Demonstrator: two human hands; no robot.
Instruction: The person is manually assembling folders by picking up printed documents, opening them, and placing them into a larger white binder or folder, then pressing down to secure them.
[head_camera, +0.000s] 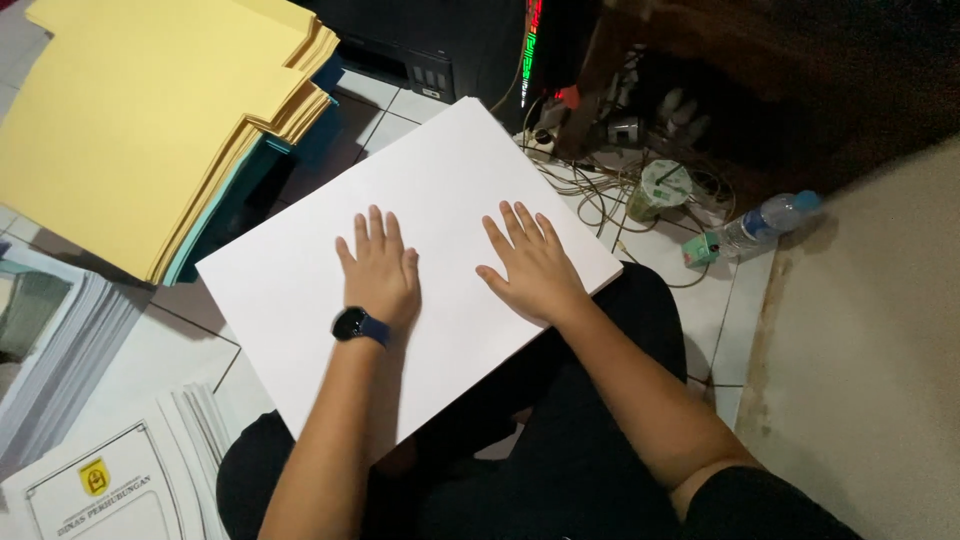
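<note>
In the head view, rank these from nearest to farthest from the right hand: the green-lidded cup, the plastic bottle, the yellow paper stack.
From the right hand:
1. green-lidded cup, up and to its right among the cables.
2. plastic bottle, farther right on the tiles.
3. yellow paper stack, far left, beyond the left hand.

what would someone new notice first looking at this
A large blank white sheet fills the centre, lying across the person's lap, with the left hand and right hand pressed flat on it. A thick stack of yellow paper folders sits at upper left.
</note>
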